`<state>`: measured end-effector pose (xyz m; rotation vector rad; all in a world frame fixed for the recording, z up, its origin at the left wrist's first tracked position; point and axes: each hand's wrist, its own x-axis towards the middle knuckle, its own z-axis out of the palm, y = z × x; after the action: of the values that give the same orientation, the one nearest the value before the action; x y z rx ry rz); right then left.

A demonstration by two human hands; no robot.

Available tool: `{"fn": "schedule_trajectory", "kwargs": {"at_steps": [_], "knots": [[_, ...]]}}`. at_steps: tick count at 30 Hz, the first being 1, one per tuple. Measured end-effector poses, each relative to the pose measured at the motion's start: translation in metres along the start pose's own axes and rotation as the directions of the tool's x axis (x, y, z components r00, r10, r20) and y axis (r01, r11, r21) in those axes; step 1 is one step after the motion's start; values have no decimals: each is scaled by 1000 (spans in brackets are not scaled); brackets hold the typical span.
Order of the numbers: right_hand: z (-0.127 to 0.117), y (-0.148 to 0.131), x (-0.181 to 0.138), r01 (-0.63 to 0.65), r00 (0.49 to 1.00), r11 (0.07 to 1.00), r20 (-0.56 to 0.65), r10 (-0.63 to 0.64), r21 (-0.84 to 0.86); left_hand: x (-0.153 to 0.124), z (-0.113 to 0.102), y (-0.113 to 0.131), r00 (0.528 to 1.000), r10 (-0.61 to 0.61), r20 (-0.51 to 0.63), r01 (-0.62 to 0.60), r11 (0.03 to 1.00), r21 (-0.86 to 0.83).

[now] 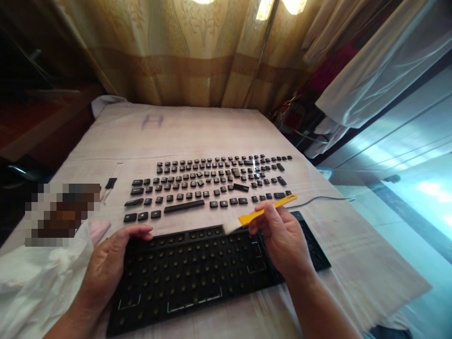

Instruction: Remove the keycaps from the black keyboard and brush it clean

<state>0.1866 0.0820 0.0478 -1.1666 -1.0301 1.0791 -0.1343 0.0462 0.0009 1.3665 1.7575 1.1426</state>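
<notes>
A black keyboard point(183, 268) with its keycaps off lies at a slight tilt in front of me, bare switch stems and white metal stabiliser wires showing. My left hand point(109, 254) grips its upper left corner, fingers curled over the edge. Above the keyboard's top edge, my right hand point(282, 235) pinches a brush point(256, 214) with a yellow handle. The pale bristles point left and down, close to the top row of switches. Beyond the keyboard, loose black keycaps point(189, 195) are laid out in rows, the long space bar point(184, 206) among them.
A small black tool with wire loops point(111, 182) lies left of the keycaps. White cloth point(52, 268) is bunched at the left, beside a blurred-out patch point(63, 214). A dark cable point(318, 198) runs right across the pale tablecloth point(197, 132). Curtains point(169, 52) hang behind.
</notes>
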Motion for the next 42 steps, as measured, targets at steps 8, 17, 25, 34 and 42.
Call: {"fn": "schedule_trajectory", "kwargs": {"at_steps": [8,17,25,34,42], "knots": [[9,15,17,63,996,989,-46,-70,-137,0,-1,-2,1000,6,-6,-6,1000,12],[4,24,6,258,965,890,57,-256,-375,-1,0,4,1000,-26,-8,26,1000,-14],[3,23,3,473,881,767,256,-398,-434,-1,0,8,1000,-3,-8,2,1000,-4],[0,20,1,392,919,843,197,-341,-369,-2,0,5,1000,24,3,-24,1000,15],[3,24,2,470,877,778,318,-360,-416,-1,1,8,1000,28,9,-28,999,42]]}}
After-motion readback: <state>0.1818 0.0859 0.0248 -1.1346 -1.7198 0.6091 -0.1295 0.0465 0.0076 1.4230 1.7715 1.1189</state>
